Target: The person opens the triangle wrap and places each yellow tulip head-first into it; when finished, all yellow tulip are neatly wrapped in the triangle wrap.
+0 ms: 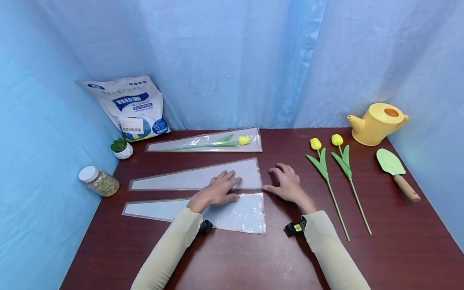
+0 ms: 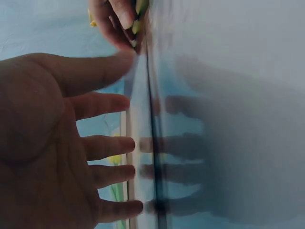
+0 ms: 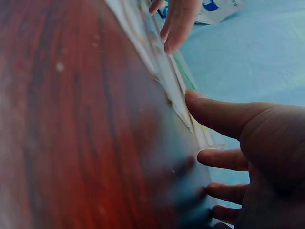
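Three clear tapered sleeves with pale backing lie on the table. The far sleeve (image 1: 170, 146) contains a yellow tulip (image 1: 244, 140) with a green stem. Over the wide part of the middle sleeve (image 1: 188, 178) and the top edge of the near sleeve (image 1: 246, 213) is my left hand (image 1: 216, 191), fingers spread, holding nothing; whether its fingertips touch is unclear. My right hand (image 1: 288, 186) is just right of the middle sleeve's wide end. Its thumb is by that sleeve's lower right corner, fingers apart and loosely bent, nothing between them in the right wrist view (image 3: 281, 148).
Two more yellow tulips (image 1: 322, 163) (image 1: 344, 161) lie at right. Beyond them are a yellow watering can (image 1: 373, 127) and a green trowel (image 1: 393, 163). At left stand a white printed bag (image 1: 134, 104) and a potted succulent (image 1: 122, 149); a lidded jar (image 1: 101, 182) lies tilted.
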Motion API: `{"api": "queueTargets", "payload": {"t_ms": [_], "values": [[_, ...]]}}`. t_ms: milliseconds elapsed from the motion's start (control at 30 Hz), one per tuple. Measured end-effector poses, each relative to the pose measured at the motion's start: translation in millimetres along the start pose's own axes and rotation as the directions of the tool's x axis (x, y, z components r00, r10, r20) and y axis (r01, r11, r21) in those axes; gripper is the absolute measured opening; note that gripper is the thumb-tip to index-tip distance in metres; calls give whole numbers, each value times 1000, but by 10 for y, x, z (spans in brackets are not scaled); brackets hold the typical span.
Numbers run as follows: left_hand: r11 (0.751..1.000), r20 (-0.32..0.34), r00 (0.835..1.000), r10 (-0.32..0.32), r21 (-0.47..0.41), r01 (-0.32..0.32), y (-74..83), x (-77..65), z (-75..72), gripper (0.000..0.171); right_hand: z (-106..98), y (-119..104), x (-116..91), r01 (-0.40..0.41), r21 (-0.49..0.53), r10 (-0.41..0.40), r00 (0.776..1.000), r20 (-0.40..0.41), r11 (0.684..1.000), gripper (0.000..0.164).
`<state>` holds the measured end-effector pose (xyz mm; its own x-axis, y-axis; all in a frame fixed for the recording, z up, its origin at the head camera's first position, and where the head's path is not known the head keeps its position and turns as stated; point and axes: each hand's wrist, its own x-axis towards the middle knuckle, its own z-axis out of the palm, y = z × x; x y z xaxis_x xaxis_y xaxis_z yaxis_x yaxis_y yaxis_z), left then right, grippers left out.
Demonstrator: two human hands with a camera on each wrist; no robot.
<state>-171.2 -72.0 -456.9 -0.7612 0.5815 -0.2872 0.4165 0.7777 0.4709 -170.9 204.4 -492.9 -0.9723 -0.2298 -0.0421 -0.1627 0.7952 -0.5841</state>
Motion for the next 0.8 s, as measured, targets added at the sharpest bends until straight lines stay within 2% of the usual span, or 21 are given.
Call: {"api": "queueTargets", "payload": {"t_ms": [100, 467, 800], "values": [[1000, 24, 1000, -16, -3, 16, 20, 2, 31, 58, 27, -31, 17, -21, -26, 22, 1000, 1, 999, 64], [997, 42, 999, -33, 66, 30, 59, 16, 80, 55, 66, -128, 77, -73, -56, 72, 997, -15, 996, 67], [998, 42, 999, -32, 54, 30, 58, 19, 104, 55, 118, -210, 162, -127, -101, 120, 990, -69, 987, 65]]}}
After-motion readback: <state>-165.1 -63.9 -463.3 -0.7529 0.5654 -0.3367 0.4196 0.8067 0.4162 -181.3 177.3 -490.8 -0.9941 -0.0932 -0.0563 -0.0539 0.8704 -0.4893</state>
